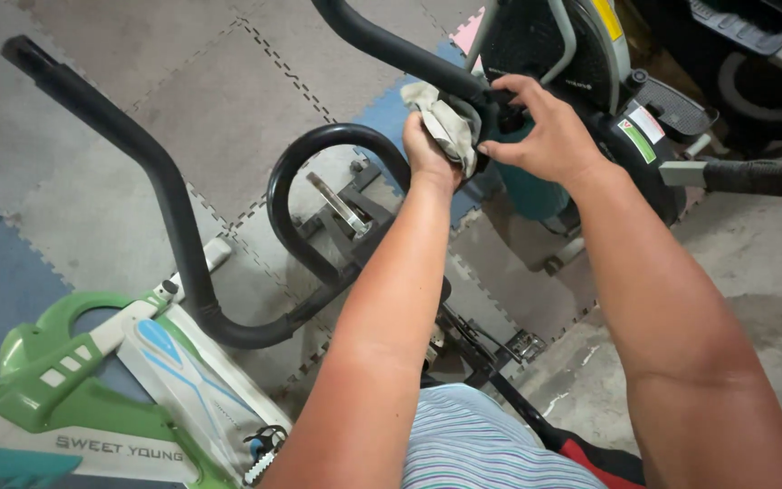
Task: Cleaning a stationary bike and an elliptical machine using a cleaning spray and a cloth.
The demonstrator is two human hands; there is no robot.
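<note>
Left hand: the left hand (427, 149), upper centre of the frame, is clenched around a crumpled pale cloth (445, 122) and presses it against the black handlebar (391, 50). The fingers are hidden behind the cloth and the bar.
Right hand: the right hand (545, 131), just right of the left hand, lies over the joint where the handlebar meets the machine. Its fingers curl onto the black part there; the thumb points toward the cloth. Whether it grips firmly or only rests cannot be told.
Cloth: bunched between the left hand and the handlebar, touching both. Its lower folds hang beside the right thumb.
Handlebar: one black tube runs from the top centre down to the hands. A second looped tube (291, 181) curves below them, centre frame. A long tube (138, 154) sweeps from the upper left to the lower centre.
Machine body: the exercise bike (590, 54), upper right, is partly cut off by the top edge and hidden behind the right forearm.
Second machine: a green and white machine (92, 398), lower left, is cut off by the bottom edge.
Floor: grey and blue foam mats (210, 91) with toothed seams fill the left; bare concrete (771, 263) shows at right.
Clothing: a striped garment (481, 444) shows at the bottom centre, cropped.
</note>
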